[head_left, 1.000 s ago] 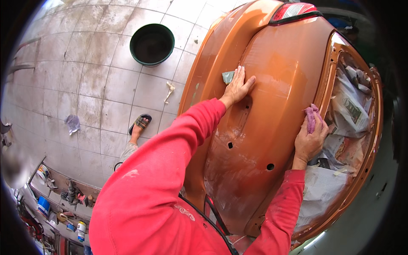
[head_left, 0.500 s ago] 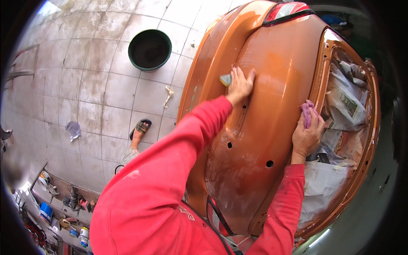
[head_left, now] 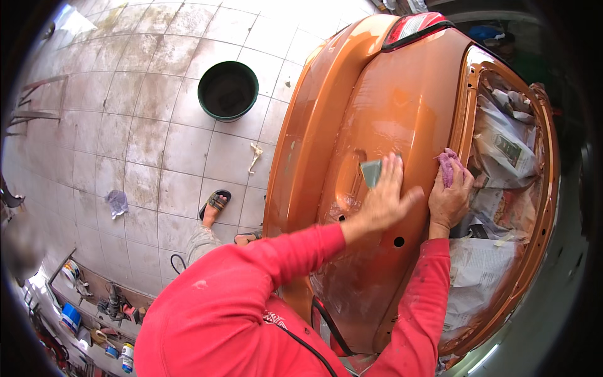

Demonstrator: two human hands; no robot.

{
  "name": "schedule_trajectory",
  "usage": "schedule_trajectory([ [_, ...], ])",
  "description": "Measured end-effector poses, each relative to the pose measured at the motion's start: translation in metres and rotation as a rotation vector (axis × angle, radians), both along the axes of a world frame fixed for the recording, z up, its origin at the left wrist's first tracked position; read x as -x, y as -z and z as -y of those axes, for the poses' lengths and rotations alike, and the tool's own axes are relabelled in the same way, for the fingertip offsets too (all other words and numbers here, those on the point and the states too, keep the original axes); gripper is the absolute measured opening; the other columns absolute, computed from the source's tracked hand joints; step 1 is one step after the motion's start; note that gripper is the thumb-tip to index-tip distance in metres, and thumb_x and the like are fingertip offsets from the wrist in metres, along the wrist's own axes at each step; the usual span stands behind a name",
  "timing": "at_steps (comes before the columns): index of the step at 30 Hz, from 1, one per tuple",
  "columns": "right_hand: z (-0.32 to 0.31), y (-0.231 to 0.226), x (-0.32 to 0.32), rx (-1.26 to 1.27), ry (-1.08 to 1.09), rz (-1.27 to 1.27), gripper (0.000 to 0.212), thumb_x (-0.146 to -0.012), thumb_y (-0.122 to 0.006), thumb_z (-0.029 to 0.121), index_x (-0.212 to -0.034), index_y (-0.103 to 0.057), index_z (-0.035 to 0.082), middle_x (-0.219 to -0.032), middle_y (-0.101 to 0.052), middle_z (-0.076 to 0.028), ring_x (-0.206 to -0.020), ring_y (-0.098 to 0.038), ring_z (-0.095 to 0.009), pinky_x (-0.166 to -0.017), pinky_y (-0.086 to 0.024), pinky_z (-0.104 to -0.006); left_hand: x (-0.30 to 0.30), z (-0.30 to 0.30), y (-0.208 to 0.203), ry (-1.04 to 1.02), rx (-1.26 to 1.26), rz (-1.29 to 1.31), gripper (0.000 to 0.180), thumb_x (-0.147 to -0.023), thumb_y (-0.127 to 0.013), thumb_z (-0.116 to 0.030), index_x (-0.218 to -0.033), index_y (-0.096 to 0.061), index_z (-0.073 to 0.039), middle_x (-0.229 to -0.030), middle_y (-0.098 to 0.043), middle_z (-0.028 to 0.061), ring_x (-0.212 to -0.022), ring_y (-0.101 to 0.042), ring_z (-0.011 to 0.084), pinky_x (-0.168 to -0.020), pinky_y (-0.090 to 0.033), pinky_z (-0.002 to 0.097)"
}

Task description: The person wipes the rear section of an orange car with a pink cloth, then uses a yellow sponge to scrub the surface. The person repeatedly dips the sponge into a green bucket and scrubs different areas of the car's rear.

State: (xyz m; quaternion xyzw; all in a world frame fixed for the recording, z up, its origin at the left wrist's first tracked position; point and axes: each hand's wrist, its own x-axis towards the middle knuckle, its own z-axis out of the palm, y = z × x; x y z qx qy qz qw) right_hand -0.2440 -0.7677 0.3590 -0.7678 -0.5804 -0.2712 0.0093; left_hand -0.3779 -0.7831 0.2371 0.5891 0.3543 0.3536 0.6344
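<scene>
On my remote feed I count two hands, one left hand point(head_left: 382, 200) and one right hand point(head_left: 448, 206), plus one grey-green sanding sheet point(head_left: 370, 174) and one pink cloth point(head_left: 447, 171). There is one orange car body point(head_left: 408, 129), with one tail light point(head_left: 409, 28) at its far end. Left, I tally one dark green bucket point(head_left: 227, 117); nearer, two sandals point(head_left: 217, 202).
</scene>
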Motion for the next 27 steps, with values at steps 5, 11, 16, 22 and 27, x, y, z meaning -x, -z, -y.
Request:
schedule_trajectory([
  [5, -0.011, 0.002, 0.007, -0.002, -0.041, -0.008, 0.032, -0.094, -0.081, 0.028, -0.126, -0.074, 0.023, -0.125, -0.067, -0.009, -0.112, -0.071, -0.035, -0.091, -0.060, -0.0486, -0.001, -0.069, 0.118, -0.184, 0.284, -0.174, 0.104, -0.110, -0.041, -0.068, -0.165, -0.019, 0.018, -0.173, -0.016, 0.0416, -0.165, -0.014, 0.0492, -0.136, -0.014, 0.0475],
  [11, 0.002, -0.002, 0.003, -0.004, -0.014, -0.018, 0.031, -0.095, -0.080, 0.028, -0.125, -0.074, 0.023, -0.125, -0.067, -0.009, -0.114, -0.070, -0.035, -0.093, -0.060, -0.0486, -0.003, -0.016, 0.049, -0.031, 0.149, -0.075, 0.110, -0.107, -0.046, -0.072, -0.167, -0.015, 0.015, -0.175, -0.012, 0.0379, -0.166, -0.009, 0.0480, -0.136, -0.011, 0.0502],
  [16, -0.048, 0.007, 0.045, -0.027, -0.124, -0.102, 0.031, -0.094, -0.080, 0.027, -0.125, -0.074, 0.023, -0.125, -0.066, -0.008, -0.114, -0.070, -0.035, -0.095, -0.059, -0.0485, 0.019, -0.101, 0.210, -0.279, 0.026, -0.327, 0.109, -0.108, -0.043, -0.072, -0.166, -0.018, 0.017, -0.175, -0.017, 0.0377, -0.166, -0.013, 0.0469, -0.136, -0.014, 0.0497],
  [22, 0.005, -0.004, -0.002, 0.004, -0.009, 0.008, 0.035, -0.092, -0.081, 0.025, -0.126, -0.073, 0.023, -0.126, -0.065, -0.006, -0.114, -0.070, -0.034, -0.094, -0.059, -0.0478, -0.009, -0.010, 0.055, -0.067, 0.028, -0.019, 0.108, -0.107, -0.050, -0.070, -0.166, -0.018, 0.015, -0.172, -0.016, 0.0432, -0.166, -0.010, 0.0495, -0.136, -0.013, 0.0520],
  [27, -0.041, 0.008, 0.037, -0.042, -0.134, -0.067, 0.035, -0.091, -0.081, 0.025, -0.126, -0.073, 0.023, -0.127, -0.065, -0.006, -0.110, -0.071, -0.034, -0.093, -0.060, -0.0473, 0.025, -0.130, 0.230, -0.025, -0.243, -0.644, 0.068, -0.118, -0.041, -0.041, -0.168, -0.027, 0.003, -0.164, -0.029, 0.0478, -0.159, -0.029, 0.0553, -0.132, -0.028, 0.0533],
])
